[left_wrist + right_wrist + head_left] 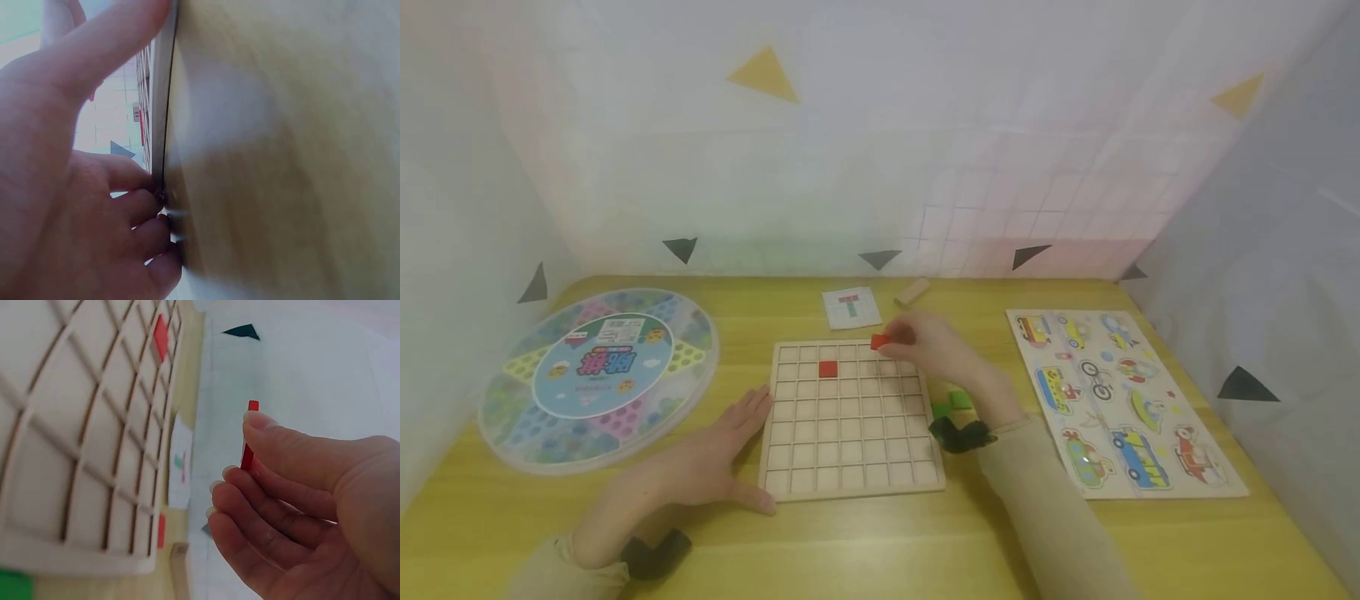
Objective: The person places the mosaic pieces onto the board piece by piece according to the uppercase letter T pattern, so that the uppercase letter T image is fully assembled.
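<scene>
- Table of yellow wood grain, spreading out on all sides of the grid board, which lies flat on it.
- Round game case, left of the grid board and well apart from it.
- Vehicle puzzle, to the grid board's right, beyond the right forearm.
- Left hand, at the grid board's left side: fingers extended to touch that edge, thumb spread toward the near left corner, nothing grasped.
- Right hand, reaching in over the grid board's far right part, forearm slanting up from the near right; thumb and fingers pinch a red tile, the other fingers gently bent.
- Pattern card, just past the grid board's far edge; a wooden block lies near it, farther right.
- Green tiles, just beside the grid board's right edge, partly behind the right wrist.
- Pinched tile: raised by the grid board's far edge, apart from its cells, thin edge toward the right wrist camera; exact tilt unclear. The seated red tile lies left of it and slightly nearer the person, in the second row from the far edge. Of the two hands, the right is nearer both.
</scene>
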